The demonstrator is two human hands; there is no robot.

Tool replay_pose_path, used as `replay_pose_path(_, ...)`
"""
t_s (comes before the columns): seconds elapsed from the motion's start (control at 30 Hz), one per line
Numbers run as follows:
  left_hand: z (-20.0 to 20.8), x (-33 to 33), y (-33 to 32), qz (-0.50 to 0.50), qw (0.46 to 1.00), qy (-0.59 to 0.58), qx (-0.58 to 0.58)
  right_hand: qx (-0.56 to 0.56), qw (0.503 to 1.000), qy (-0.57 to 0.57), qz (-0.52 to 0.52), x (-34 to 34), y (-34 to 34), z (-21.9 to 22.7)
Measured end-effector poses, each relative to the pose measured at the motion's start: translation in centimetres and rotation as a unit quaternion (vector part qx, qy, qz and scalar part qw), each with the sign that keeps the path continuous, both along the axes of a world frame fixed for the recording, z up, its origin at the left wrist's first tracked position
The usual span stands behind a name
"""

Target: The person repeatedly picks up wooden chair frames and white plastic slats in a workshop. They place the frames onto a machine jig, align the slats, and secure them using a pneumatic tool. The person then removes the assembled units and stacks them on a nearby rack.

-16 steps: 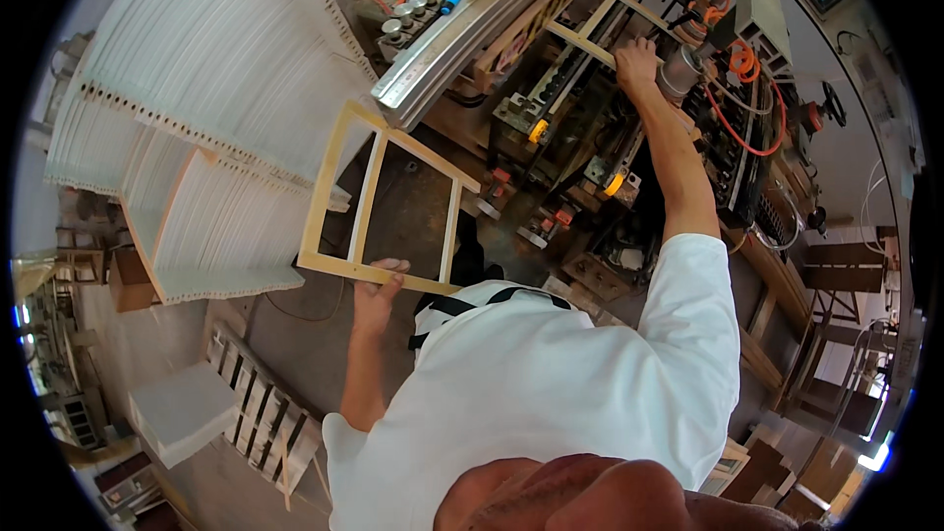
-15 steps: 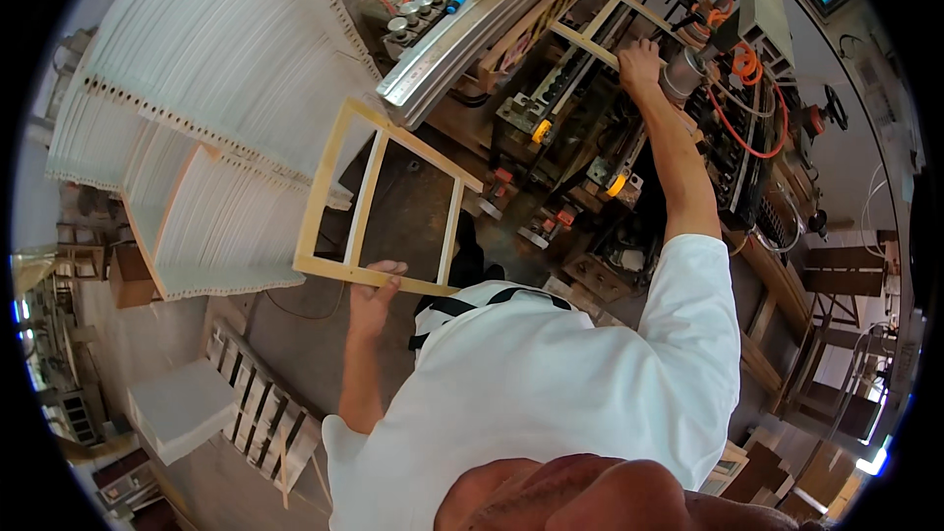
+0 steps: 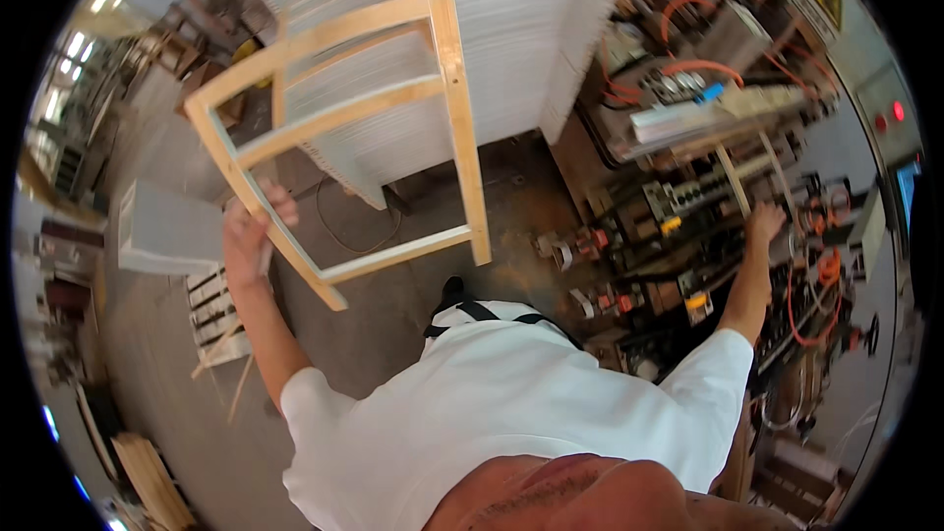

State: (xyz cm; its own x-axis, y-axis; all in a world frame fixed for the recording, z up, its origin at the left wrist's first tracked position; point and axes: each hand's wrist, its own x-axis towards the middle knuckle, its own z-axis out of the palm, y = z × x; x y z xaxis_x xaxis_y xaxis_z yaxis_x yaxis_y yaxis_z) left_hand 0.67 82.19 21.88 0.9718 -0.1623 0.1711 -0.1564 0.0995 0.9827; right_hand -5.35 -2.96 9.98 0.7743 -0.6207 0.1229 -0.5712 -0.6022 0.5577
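My left hand is closed on one side bar of a pale wooden frame. The frame hangs tilted in the air at my left, with crossbars between two long bars whose ends stick out. Over on the right, my right hand is closed at the near end of a second wooden frame, which lies on a dark machine with metal rails and clamps. The fingertips of that hand are small and partly hidden.
Tall stacked white panels stand behind the held frame. Metal profiles lie on a bench beyond the machine, near orange hoses. On the left floor are a white block, a slatted pallet and a loose cable.
My view has turned to the left. My left hand has swung its frame outward to the left and higher, nearer the white panels. The right hand stays at the frame on the machine.
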Motion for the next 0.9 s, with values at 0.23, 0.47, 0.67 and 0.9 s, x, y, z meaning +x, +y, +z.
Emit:
replay_pose_path(0.23, 2.8, 11.8, 8.9, 0.128, 0.987, -0.042, -0.092, 0.002, 0.986, -0.154, 0.063, 1.2, 6.2, 3.4)
replay_pose_path(0.47, 2.0, 30.9, 8.9, 0.130, 0.984, 0.093, -0.075, 0.162, 0.883, -0.360, 0.253, 1.4, 21.7, 4.2)
replay_pose_path(0.67, -2.5, 39.1, 6.4, 0.155, 0.961, 0.003, 0.231, 0.299, 0.851, -0.371, 0.222, -1.9, 33.4, 3.7)
replay_pose_path(0.9, 5.4, 26.3, -0.8, 0.093, 0.859, -0.229, 0.448, 0.325, 0.845, -0.395, 0.157, -7.6, 36.4, 4.1)
